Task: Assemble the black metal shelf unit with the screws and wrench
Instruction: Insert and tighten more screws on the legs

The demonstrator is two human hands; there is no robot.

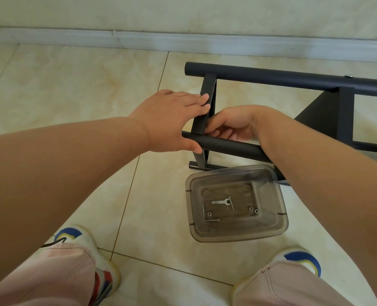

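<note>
The black metal shelf unit (pixel 293 80) lies on its side on the tiled floor (pixel 72 89), stretching from the middle of the view out towards three o'clock, with the pale wall and skirting board (pixel 139 39) behind it at twelve o'clock. Two round tubes run across it, one far and one near, and a flat black crossbar (pixel 205 102) stands between them at its left end.

The left hand (pixel 172 120) comes in from nine o'clock and rests on that crossbar: its fingers lie fairly straight across the bar's face while the thumb reaches down to touch the near tube (pixel 227 146). The right hand (pixel 231 124) sits just on the other side of the crossbar, fingers curled in against the bar's edge above the near tube; whether they pinch a screw there I cannot tell, since the fingertips are hidden behind the bar.

At six o'clock from the hands, just beside the shelf's near leg, stands a clear plastic tub (pixel 194 221). In its bottom lie a small flat wrench (pixel 220 202), a few long screws (pixel 212 220) and some nuts (pixel 253 210).

At the bottom edge, two knees in pink trousers (pixel 68 272) and white shoes (pixel 90 241) with blue and yellow toes flank the tub.
</note>
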